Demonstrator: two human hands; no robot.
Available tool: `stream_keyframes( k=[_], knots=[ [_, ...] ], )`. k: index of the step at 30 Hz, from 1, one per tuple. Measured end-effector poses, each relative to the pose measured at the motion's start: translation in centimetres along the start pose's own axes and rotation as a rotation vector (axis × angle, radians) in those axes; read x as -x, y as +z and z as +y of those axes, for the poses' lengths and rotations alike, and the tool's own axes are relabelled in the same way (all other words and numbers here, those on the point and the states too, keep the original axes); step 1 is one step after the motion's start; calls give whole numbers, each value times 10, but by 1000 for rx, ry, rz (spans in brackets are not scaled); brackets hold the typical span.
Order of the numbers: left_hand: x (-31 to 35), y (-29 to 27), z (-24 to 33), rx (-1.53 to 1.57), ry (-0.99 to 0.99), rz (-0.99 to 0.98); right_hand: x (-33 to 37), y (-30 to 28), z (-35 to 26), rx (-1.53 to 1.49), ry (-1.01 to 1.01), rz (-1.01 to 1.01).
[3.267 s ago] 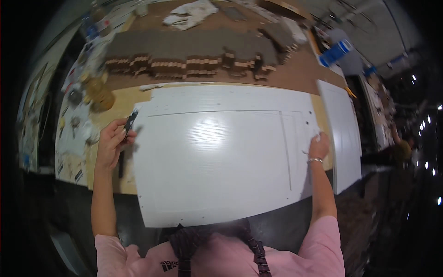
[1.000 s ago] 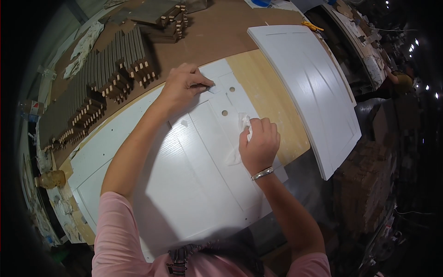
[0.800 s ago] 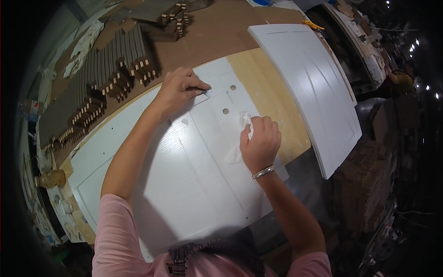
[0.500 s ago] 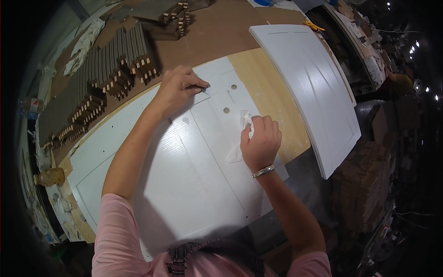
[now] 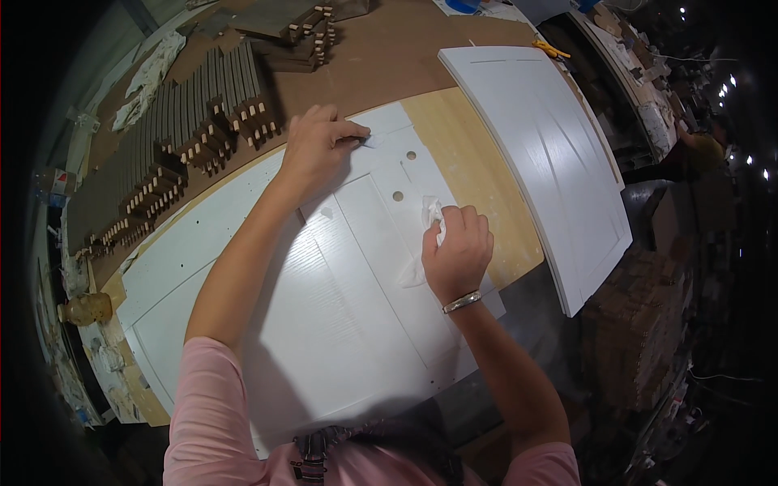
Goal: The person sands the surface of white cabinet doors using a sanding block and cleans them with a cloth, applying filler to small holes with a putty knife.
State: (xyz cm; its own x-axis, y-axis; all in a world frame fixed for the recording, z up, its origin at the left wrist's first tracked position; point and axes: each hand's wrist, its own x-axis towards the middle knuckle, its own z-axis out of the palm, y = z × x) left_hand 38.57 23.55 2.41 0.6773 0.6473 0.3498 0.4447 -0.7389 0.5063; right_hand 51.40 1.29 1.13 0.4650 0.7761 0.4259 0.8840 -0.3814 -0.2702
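A white grooved panel (image 5: 324, 340), like a cabinet door, lies flat in front of me with two round holes near its far right end. Near that panel's far edge, my left hand (image 5: 318, 154) is closed in a pinch, fingertips down at the surface. Something small, thin and pale shows at those fingertips, too small to name. My right hand (image 5: 459, 253) grips a crumpled white cloth (image 5: 431, 212) over the panel's right part, and a loose corner of it hangs onto the panel. A small pale scrap (image 5: 327, 212) lies between the hands.
A second white panel (image 5: 551, 154) rests at the right on a light wood board (image 5: 466, 134). Dark slats with pale dowel ends (image 5: 162, 154) stand stacked at the far left. An orange-handled tool (image 5: 551, 49) lies behind the second panel, and a jar (image 5: 87, 309) stands at the left.
My left hand has shifted slightly farther away along the panel, still pinched. My right hand stays in place with the cloth.
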Motion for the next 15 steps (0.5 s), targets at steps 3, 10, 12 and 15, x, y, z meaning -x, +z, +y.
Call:
stream_keyframes(
  k=[3, 10, 12, 15],
  knots=[
    [-7, 2, -8, -34, -81, 70, 0, -1, -2, -12, -2, -1],
    [-1, -12, 1, -27, -146, -30, -1, -1, -1, -4, -19, 9],
    [7, -19, -5, 261, -299, -49, 1, 2, -1, 15, -19, 9],
    [30, -33, -5, 268, -250, -113, 0, 2, 2, 51, -19, 7]
  ],
)
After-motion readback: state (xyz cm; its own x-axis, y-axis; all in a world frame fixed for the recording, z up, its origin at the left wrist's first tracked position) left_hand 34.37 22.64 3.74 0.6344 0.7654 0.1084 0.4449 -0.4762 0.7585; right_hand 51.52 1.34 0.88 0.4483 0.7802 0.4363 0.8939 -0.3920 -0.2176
